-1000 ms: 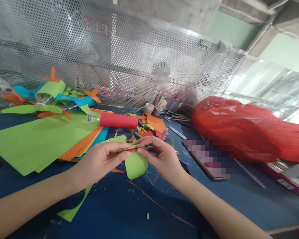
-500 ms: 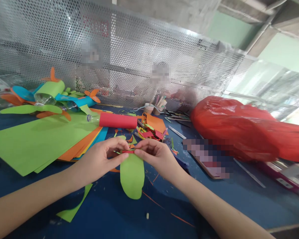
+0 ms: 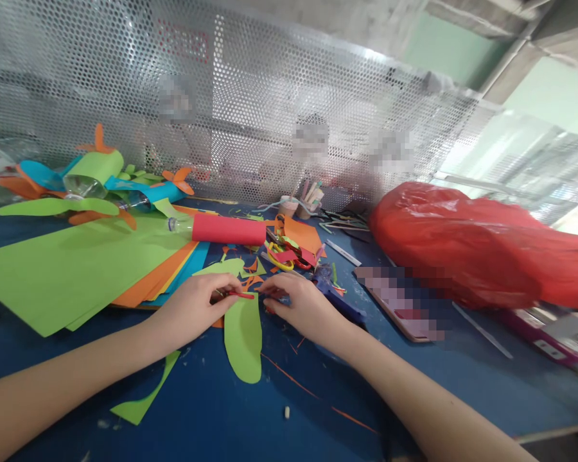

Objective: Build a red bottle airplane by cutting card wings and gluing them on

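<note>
Left hand (image 3: 200,300) holds green paper (image 3: 244,343), rounded end nearest (long axis receding).

On the desk (image 3: 212,423), the paper stack (image 3: 67,269) lies left, the neck of the bottle (image 3: 228,230) reaching over its edge. The paper piece (image 3: 243,340) is in the grip of the left hand (image 3: 195,301), beside the right hand (image 3: 303,305). Behind the hands lie paper scraps (image 3: 252,280) and scissors (image 3: 280,259); farther back, cups (image 3: 288,207) stand before the mesh panel (image 3: 270,83). The plastic bag (image 3: 453,244) lies far right; a paper strip (image 3: 144,401) lies before the left forearm (image 3: 77,369).
</note>
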### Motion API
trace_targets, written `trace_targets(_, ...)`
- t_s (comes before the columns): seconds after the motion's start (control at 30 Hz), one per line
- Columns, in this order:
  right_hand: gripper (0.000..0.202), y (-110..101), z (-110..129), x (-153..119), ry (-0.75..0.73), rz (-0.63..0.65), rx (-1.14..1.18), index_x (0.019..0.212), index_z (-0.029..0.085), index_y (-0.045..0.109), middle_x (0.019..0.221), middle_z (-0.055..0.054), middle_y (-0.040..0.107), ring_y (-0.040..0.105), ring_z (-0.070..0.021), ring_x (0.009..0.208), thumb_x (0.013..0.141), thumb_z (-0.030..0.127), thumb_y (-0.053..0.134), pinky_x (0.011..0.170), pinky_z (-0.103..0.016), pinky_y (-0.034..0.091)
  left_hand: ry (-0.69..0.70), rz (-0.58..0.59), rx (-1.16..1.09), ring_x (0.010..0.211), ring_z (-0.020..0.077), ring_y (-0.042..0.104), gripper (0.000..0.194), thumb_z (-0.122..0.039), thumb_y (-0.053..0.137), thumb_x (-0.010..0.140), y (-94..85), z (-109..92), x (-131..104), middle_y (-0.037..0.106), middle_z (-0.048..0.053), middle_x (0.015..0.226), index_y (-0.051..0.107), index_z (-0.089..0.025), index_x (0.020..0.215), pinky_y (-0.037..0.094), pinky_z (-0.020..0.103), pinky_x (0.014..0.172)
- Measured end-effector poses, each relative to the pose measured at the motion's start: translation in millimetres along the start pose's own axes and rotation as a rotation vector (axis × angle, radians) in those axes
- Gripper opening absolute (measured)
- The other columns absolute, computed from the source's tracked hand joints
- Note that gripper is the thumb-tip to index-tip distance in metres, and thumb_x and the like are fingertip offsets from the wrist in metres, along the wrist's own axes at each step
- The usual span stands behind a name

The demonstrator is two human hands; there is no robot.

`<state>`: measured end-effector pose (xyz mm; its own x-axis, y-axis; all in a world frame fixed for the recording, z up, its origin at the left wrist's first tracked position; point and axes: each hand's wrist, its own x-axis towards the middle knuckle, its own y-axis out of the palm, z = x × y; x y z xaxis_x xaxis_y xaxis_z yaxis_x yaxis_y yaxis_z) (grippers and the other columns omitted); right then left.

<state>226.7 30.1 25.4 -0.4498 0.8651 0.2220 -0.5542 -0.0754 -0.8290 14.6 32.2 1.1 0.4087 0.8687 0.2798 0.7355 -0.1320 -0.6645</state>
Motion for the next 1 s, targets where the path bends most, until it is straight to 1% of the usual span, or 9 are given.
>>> trace_targets(0.13,0.022,-7,1,-4,-0.014,0.015,-0.142,0.097,0.016,0.066,0.087,-0.005,0.065,0.062,-0.0180,0.077,0.076,0.020,0.068,0.069,-0.030,0.048,0.010,-0.012,0.051,0.079,0.0171,0.065,0.010,-0.021,0.054,0.084,-1.0,-5,-1,0.069,0.000,0.090,0.063,-0.023,0.087,0.051,0.029,0.070)
trace_targets(0.27,0.026,-6,0,-7,0.003,0.115,-0.128,0.099,0.017,0.064,0.072,0.000,0.063,0.059,-0.0145,0.062,0.074,0.010,0.062,0.057,-0.025,0.045,0.036,-0.025,0.117,0.080,0.0181,0.064,0.011,-0.019,0.054,0.084,0.2,-4,0,0.069,0.001,0.090,0.063,-0.022,0.088,0.050,0.029,0.071)
trace_targets(0.37,0.027,-3,-3,-4,0.021,0.014,-0.118,0.096,0.016,0.064,0.077,-0.002,0.065,0.060,-0.0135,0.065,0.074,0.002,0.055,0.062,-0.025,0.047,0.068,-0.023,0.150,0.083,0.0193,0.063,0.011,-0.020,0.055,0.084,3.2,-3,0,0.070,0.001,0.091,0.064,-0.022,0.090,0.049,0.031,0.073)
trace_targets(0.57,0.021,-10,-9,4,0.060,-0.111,-0.088,0.097,0.018,0.062,0.090,-0.004,0.068,0.063,-0.0127,0.068,0.077,0.011,0.062,0.066,-0.025,0.048,0.161,0.013,0.159,0.084,0.0194,0.062,0.015,-0.013,0.052,0.085,10.7,-1,-1,0.068,0.003,0.087,0.064,-0.021,0.089,0.050,0.033,0.075)
trace_targets(0.67,0.003,-26,-9,4,0.107,-0.195,-0.260,0.080,0.018,0.062,0.074,-0.002,0.066,0.061,-0.0152,0.064,0.081,0.018,0.059,0.061,-0.026,0.045,0.204,0.002,0.170,0.087,0.0188,0.060,0.016,-0.013,0.048,0.087,12.6,0,-3,0.063,0.005,0.095,0.063,-0.021,0.090,0.050,0.033,0.077)
trace_targets(0.73,0.011,-41,-11,2,0.201,-0.220,-0.445,0.076,0.018,0.060,0.071,-0.004,0.065,0.060,-0.0181,0.065,0.083,0.026,0.058,0.059,-0.027,0.042,0.228,-0.012,0.191,0.089,0.0188,0.060,0.018,-0.014,0.046,0.089,13.7,1,-4,0.059,0.007,0.103,0.062,-0.021,0.092,0.051,0.033,0.077)
trace_targets(0.83,0.021,-62,-19,-3,0.359,-0.075,-0.721,0.085,0.014,0.063,0.088,-0.013,0.067,0.063,-0.0256,0.080,0.085,0.034,0.055,0.065,-0.032,0.042,0.245,-0.038,0.213,0.091,0.0197,0.059,0.018,-0.015,0.043,0.090,15.9,3,-4,0.058,0.007,0.101,0.061,-0.020,0.092,0.050,0.036,0.081)
trace_targets(0.9,0.027,-73,-26,-8,0.390,0.059,-0.749,0.078,0.013,0.065,0.081,-0.015,0.068,0.064,-0.0282,0.075,0.082,0.040,0.059,0.060,-0.033,0.041,0.250,-0.060,0.223,0.092,0.0208,0.059,0.017,-0.015,0.042,0.090,17.4,4,-4,0.061,0.007,0.096,0.059,-0.019,0.090,0.049,0.038,0.083)
trace_targets(1.0,0.029,-81,-33,-14,0.358,0.203,-0.719,0.064,0.017,0.066,0.066,-0.010,0.068,0.063,-0.0250,0.061,0.073,0.045,0.067,0.052,-0.030,0.039,0.237,-0.080,0.232,0.089,0.0213,0.060,0.015,-0.015,0.043,0.089,17.9,3,-4,0.063,0.006,0.091,0.057,-0.019,0.088,0.049,0.037,0.081)
